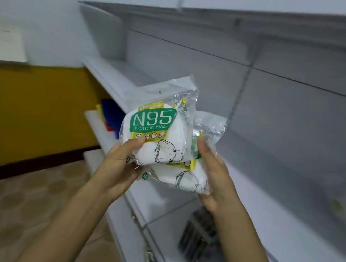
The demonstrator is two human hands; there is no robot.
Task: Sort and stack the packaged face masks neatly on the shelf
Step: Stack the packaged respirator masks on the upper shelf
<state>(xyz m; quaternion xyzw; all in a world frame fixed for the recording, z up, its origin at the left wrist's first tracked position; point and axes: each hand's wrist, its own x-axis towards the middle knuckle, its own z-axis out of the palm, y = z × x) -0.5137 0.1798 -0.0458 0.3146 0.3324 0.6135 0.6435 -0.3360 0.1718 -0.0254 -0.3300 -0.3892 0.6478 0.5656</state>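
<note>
N95 mask packs [156, 133] gripped by left hand [119, 165], right hand [214, 176]

Even cool light, blurred, warped edges

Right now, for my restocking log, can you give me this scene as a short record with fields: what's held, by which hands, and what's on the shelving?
front N95 pack: label facing the camera, overlapping the rear pack
rear pack: lower, behind, partly hidden
left hand: grips front N95 pack's lower left, thumb on front
right hand: grips rear pack's right side
shelf: white; neither pack on it yet
other: coloured items far left; dark blurred item below the hands
</note>
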